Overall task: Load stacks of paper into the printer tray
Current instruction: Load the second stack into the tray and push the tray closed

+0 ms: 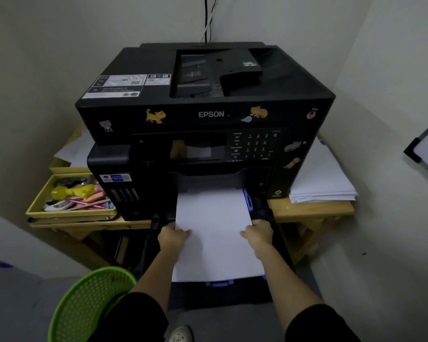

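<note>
As it seems to need seating squarely, the paper stack (215,243) lies in the pulled-out tray (223,296), the left hand (173,236) and right hand (258,234) each in a pinching grip on a side edge.

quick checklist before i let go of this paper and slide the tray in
1. Grip: left hand and right hand each hold a side edge of the paper stack: ok.
2. Tray pulled out of the printer: ok.
3. Right edge of the stack beside the purple side guide: ok.
4. Left side guide: hidden by the hand, cannot tell.
5. Near edge seated behind the purple end guide: cannot tell.
6. Green basket stands apart from the tray, to the left: ok.
</note>
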Demonstrator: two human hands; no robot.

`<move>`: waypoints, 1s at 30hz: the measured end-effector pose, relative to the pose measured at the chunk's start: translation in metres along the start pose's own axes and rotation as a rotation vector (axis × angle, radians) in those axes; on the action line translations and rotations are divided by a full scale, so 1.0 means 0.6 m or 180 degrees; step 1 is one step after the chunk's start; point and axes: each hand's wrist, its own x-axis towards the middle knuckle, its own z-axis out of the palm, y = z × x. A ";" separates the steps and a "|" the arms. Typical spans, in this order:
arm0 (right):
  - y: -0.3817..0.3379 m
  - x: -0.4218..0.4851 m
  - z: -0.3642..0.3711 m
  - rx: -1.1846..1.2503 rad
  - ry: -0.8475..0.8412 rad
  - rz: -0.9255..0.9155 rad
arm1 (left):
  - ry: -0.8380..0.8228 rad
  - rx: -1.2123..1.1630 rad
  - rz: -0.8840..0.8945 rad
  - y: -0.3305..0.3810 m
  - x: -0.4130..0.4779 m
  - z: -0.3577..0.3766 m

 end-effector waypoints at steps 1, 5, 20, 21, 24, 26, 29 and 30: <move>-0.004 0.001 0.003 -0.0009 0.0032 -0.0063 | -0.0018 0.0048 0.0020 0.006 0.004 0.001; -0.018 0.009 0.010 -0.0058 0.0115 -0.0260 | -0.0073 0.0258 0.0082 0.023 0.019 0.002; -0.006 -0.005 0.036 -0.1350 0.0357 -0.0093 | -0.0094 0.1601 -0.0131 0.002 0.015 0.007; -0.006 -0.005 0.033 -0.1326 0.0264 -0.0144 | -0.0145 0.1582 -0.0062 0.001 0.015 0.004; -0.001 -0.008 0.016 -0.1632 -0.0227 -0.0281 | -0.0512 0.1842 0.0204 -0.005 0.004 -0.007; 0.006 -0.021 0.007 -0.2330 -0.0708 -0.0378 | -0.0880 0.2435 0.0386 -0.009 -0.011 -0.011; 0.024 -0.044 0.005 -0.3273 -0.1066 -0.0526 | -0.1187 0.3147 0.0535 -0.019 -0.025 -0.007; 0.030 -0.048 0.005 -0.3414 -0.1061 -0.0563 | -0.1158 0.3247 0.0562 -0.023 -0.027 -0.004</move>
